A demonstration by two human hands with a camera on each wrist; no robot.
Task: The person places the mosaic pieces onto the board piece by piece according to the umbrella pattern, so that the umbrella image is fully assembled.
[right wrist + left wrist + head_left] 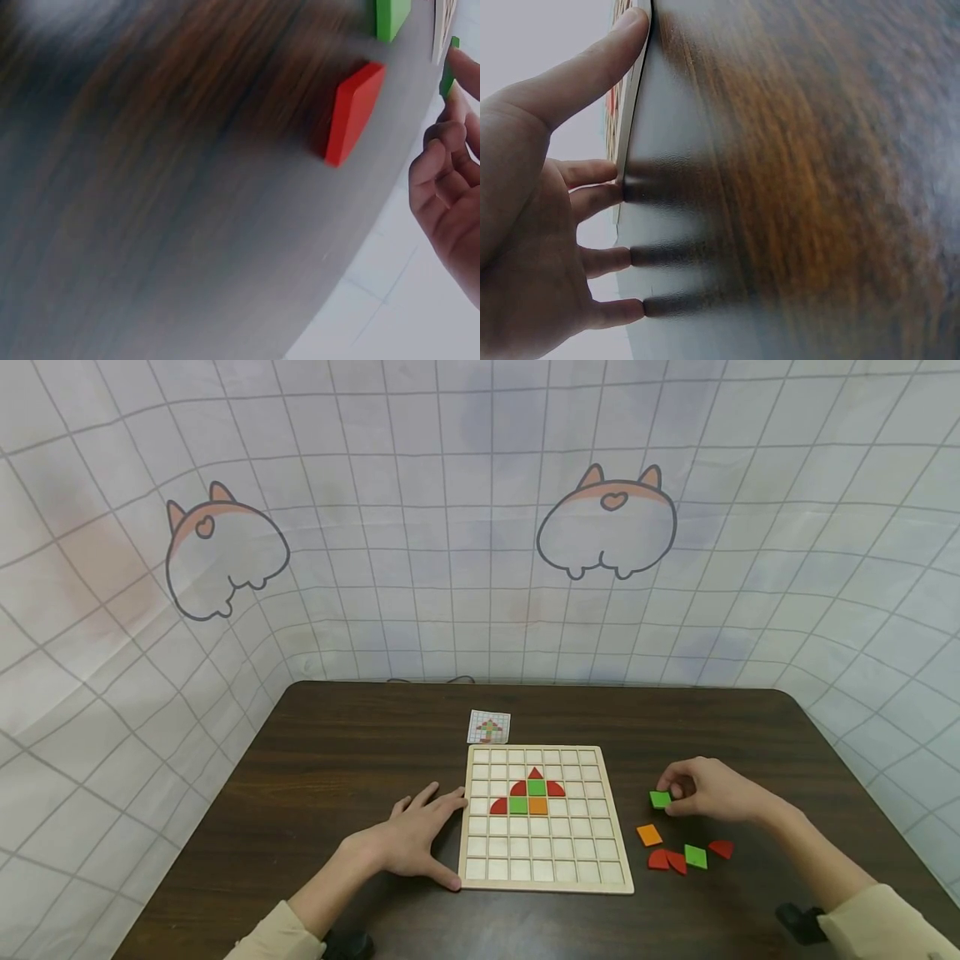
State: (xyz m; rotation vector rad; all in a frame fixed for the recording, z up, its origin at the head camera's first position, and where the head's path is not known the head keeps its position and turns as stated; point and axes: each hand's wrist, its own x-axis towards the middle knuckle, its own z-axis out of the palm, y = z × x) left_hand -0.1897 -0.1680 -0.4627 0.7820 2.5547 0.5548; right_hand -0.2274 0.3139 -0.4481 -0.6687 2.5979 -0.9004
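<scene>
A pale wooden grid board [551,887] lies on the dark table with red, green and orange pieces set in some of its squares. My left hand [414,837] rests at the board's left edge, fingers spread; in the left wrist view its thumb [604,64] touches the board's rim. To the right of the board, my right hand [708,789] pinches a green square tile [660,800] between thumb and fingers. The right wrist view shows the same green tile [448,71] at the fingertips, partly cut off by the frame.
Near my right hand lie an orange square [649,835], another green square [696,857] and several red quarter-round pieces [722,848]. A small printed pattern card [489,727] lies behind the board. A white gridded curtain [420,527] surrounds the table [360,735].
</scene>
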